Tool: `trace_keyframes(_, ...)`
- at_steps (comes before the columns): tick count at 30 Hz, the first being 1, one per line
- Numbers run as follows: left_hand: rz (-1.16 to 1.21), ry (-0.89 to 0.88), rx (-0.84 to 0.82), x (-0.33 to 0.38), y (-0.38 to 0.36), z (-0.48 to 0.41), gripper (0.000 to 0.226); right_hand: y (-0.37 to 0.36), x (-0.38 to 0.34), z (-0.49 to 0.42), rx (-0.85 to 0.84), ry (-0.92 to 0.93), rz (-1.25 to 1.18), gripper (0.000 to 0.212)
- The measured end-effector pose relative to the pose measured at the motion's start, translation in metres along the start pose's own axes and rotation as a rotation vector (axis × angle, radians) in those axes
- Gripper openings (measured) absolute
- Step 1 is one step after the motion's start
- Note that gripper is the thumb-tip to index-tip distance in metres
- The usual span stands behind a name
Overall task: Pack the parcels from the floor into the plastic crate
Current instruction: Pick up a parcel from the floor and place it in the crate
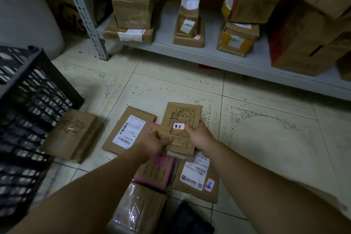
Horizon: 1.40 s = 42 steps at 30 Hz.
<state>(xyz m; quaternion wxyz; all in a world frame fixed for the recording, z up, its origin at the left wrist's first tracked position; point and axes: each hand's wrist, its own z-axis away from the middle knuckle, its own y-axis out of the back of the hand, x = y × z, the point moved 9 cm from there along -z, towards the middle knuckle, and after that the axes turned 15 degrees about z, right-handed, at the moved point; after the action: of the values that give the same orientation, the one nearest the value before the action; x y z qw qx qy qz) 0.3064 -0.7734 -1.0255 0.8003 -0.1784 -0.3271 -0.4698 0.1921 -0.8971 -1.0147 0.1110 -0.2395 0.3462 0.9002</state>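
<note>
I see the flat brown cardboard parcel with a cartoon print (pixel 182 118) just above the floor pile. My left hand (pixel 157 144) and right hand (pixel 199 137) pinch only its near end. Swinging it left, I judge it could slip or clip the rim of the black lattice plastic crate (pixel 28 100).

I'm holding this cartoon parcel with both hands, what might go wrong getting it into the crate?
The left hand and right hand grip only the near half of the cartoon parcel, so its far end may sag or slip. The black crate sits off to the left; swinging over might clip the brown parcel lying beside it.
</note>
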Motion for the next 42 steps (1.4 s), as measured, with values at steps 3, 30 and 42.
trace_keyframes(3, 0.061, -0.076, -0.011, 0.031, 0.001, 0.032, 0.037, 0.027, -0.020, 0.035, 0.037, 0.020, -0.019, 0.043)
trace_keyframes(30, 0.073, -0.500, 0.070, 0.354, 0.204, 0.627, 0.046, 0.196, -0.403, 0.590, 0.211, 0.327, -0.139, 0.041)
trace_keyframes(42, 0.074, -0.599, 0.162, 0.367, 0.316, 0.718, 0.043, 0.144, -0.511, 0.667, 0.266, 0.473, -0.084, 0.037)
